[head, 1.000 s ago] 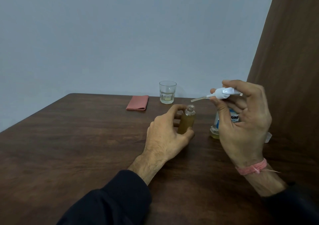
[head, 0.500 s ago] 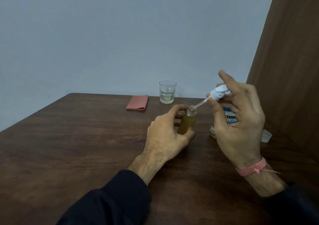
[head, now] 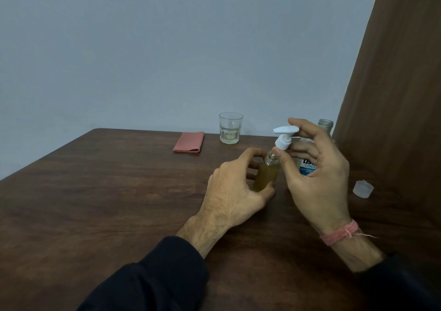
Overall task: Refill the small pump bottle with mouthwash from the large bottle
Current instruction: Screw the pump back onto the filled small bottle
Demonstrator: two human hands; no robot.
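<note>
My left hand (head: 232,191) grips the small clear bottle (head: 266,173), which stands on the table filled with amber liquid. My right hand (head: 315,174) pinches the white pump head (head: 284,138) and holds it upright just above the bottle's neck, its tube down inside the bottle. Behind my right hand stands the large mouthwash bottle (head: 307,165) with a blue and white label, mostly hidden; its open neck (head: 325,124) shows above my fingers. Its translucent cap (head: 363,188) lies on the table to the right.
A short glass (head: 230,128) with a little liquid stands at the back of the dark wooden table (head: 107,203). A folded pink cloth (head: 189,142) lies left of it. A brown panel (head: 393,95) rises along the table's right side.
My right hand turned the pump head from sideways to upright and fed its tube down into the small bottle's neck. My left hand kept its hold on the bottle.
</note>
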